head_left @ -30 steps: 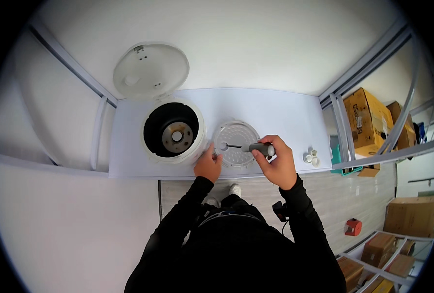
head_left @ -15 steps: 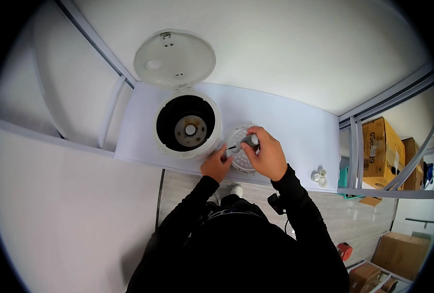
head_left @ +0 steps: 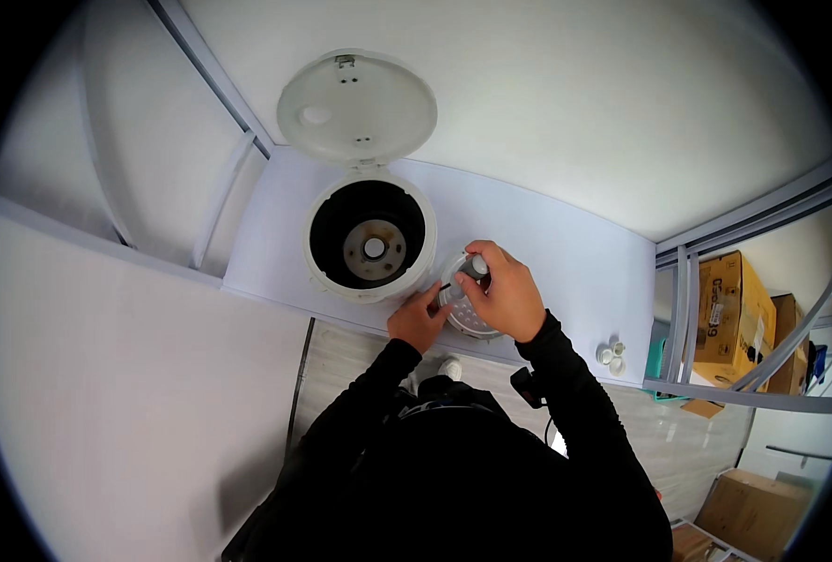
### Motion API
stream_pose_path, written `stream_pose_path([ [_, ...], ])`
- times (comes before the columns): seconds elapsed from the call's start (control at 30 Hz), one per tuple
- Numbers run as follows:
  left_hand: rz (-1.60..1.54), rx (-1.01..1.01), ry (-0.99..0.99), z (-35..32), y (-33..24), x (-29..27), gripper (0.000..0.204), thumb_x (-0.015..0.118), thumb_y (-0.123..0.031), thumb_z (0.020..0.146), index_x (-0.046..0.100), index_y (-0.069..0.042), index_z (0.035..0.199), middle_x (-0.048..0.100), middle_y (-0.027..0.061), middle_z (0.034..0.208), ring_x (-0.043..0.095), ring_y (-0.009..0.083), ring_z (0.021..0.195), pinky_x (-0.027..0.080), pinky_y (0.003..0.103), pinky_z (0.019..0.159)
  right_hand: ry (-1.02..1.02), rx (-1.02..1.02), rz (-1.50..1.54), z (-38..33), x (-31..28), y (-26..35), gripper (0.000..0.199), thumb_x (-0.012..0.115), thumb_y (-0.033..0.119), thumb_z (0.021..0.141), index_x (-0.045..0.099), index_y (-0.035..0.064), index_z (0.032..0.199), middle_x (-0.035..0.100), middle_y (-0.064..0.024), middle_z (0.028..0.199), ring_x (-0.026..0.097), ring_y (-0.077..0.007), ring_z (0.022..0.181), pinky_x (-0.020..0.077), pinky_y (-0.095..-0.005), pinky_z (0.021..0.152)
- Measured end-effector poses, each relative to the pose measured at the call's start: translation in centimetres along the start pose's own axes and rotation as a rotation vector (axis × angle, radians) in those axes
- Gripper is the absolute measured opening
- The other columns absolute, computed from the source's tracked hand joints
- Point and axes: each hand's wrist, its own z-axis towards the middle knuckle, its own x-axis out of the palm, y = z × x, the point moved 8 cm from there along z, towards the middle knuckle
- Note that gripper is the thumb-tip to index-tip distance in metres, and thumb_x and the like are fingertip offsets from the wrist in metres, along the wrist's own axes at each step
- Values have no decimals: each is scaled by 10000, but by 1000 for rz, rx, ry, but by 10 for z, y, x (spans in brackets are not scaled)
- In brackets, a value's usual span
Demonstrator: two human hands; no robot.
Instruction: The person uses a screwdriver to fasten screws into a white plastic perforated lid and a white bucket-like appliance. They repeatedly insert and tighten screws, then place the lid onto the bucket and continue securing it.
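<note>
My right hand is wrapped round a short grey screwdriver with a pale rounded end; a thin dark shaft points left from it. Below the tool a round, dimpled pale disc, like a cooker's inner lid, lies near the front edge of the white table. My left hand is closed at the disc's left rim, its fingertips pinching that edge close to the shaft's tip. Just left of the disc stands a white rice cooker, its lid raised and its dark inside bare, with a round metal heating plate at the bottom.
Several small white round pieces stand near the right end of the white table. Grey metal frame bars rise beyond it. Cardboard boxes are stacked outside on the right. A pale wall backs the table.
The view has shifted slightly, so cooker and lid appear farther right. My right hand still grips the screwdriver over the disc, and my left fingers stay at its rim.
</note>
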Motion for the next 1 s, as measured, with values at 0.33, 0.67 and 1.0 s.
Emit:
stream_pose_path([
  [0.33,-10,11,17,1,0,-1,564,750,-416,927,643,-205,1439,724,-2,942,697,213,938,561,388,811,-61,-164,-308,15,2,17,425,822,340,854,596,75,1097,709,-120,877,677,-356,681,523,-444,610],
  [0.67,20,1,29,2,-1,-4,582,763,-424,904,645,-217,1435,741,-6,913,714,217,919,572,392,802,-110,-250,-442,13,-7,39,447,823,341,834,615,79,1131,712,-101,812,676,-326,604,524,-417,565],
  [1.0,-14,-12,63,4,0,-4,605,766,-435,906,632,-193,1445,756,-33,855,731,184,804,574,367,743,123,-21,-601,18,9,26,441,806,327,822,589,60,1098,623,-130,896,674,-302,779,525,-417,611],
])
